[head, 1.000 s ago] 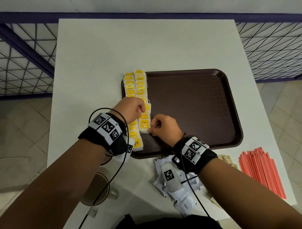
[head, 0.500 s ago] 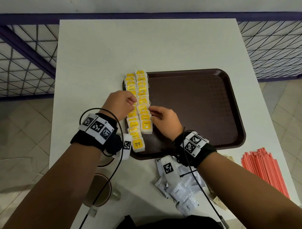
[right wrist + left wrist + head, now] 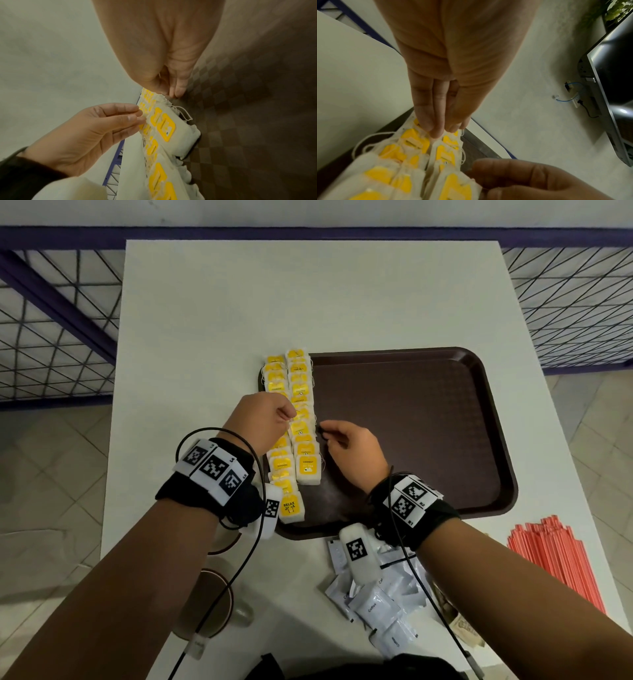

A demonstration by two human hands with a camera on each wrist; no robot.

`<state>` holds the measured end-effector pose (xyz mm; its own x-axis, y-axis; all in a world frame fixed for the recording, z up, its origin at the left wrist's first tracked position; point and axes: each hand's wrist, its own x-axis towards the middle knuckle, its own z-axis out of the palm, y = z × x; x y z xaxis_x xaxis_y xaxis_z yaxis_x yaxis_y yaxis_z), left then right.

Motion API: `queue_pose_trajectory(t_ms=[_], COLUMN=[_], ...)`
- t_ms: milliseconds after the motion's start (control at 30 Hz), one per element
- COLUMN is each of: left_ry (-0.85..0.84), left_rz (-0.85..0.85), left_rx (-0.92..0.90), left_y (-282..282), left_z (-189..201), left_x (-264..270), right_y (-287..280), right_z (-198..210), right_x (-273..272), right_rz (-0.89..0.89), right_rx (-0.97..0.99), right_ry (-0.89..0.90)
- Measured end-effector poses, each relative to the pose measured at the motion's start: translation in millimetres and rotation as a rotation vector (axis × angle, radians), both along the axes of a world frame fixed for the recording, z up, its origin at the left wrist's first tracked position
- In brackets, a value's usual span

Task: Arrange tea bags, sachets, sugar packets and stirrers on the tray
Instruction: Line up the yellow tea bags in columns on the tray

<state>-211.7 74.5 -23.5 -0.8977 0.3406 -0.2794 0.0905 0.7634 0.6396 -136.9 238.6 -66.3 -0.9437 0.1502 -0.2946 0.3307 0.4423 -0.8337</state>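
Observation:
Two rows of white tea bags with yellow tags lie along the left edge of the dark brown tray. My left hand is at the left of the rows, about halfway along. Its straight fingertips touch the tea bags. My right hand is on the other side, its fingertips down against the right row's edge on the tray. Neither hand lifts a bag. White coffee sachets, red stirrers and brown packets lie on the table, off the tray.
The white table ends at a blue railing behind and at the floor on both sides. A glass with a brown rim stands near the table's front left, under my left forearm. Most of the tray's floor is bare.
Both hands have slid away from me along the two tea bag rows, from the near end to about the middle, staying on either side of the rows.

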Motion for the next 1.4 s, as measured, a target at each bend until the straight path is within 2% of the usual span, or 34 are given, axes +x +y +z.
queue_pose_trajectory(t_ms=[233, 467, 600, 1167, 1400], left_ry=[-0.018, 0.028, 0.033, -0.005, 0.089], left_rz=[0.001, 0.029, 0.01, 0.002, 0.065], left_rx=[0.02, 0.019, 0.028, 0.046, 0.055], left_y=[11, 3, 3, 5, 0], left_z=[-2, -1, -2, -8, -7], left_x=[-3, -4, -1, 1, -7], right_y=[-6, -3, -2, -5, -7], right_z=[-1, 1, 2, 2, 10], right_x=[-11, -5, -3, -15, -27], right_rz=[0.0, 0.017, 0.016, 0.061, 0.012], right_rx=[-0.056, -0.008, -0.044, 0.005, -0.023], right_ry=[-0.009, -0.026, -0.039, -0.016, 0.017])
